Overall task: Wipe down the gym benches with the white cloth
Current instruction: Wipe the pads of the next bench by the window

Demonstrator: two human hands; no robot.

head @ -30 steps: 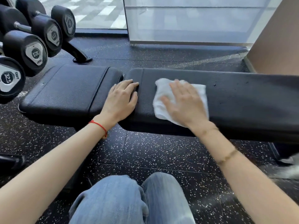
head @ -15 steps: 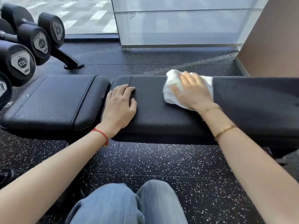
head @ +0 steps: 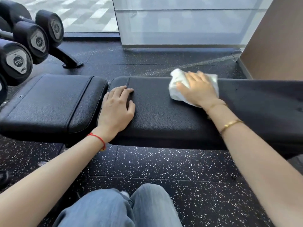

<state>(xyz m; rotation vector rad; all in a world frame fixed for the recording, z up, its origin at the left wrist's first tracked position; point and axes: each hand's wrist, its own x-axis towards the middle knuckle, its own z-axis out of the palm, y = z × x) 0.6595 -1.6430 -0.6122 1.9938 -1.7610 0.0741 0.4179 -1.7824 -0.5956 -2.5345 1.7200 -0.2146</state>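
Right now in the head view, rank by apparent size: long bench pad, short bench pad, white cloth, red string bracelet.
1. long bench pad, runs off the right edge
2. short bench pad
3. white cloth, partly hidden under the right hand, so its full extent is unsure
4. red string bracelet

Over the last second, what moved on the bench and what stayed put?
The right hand, pressing flat on the white cloth, slid it along the long pad away from the left hand and toward the far edge. Nothing was picked up or released. The left hand stayed resting at the pad's end beside the seat pad.
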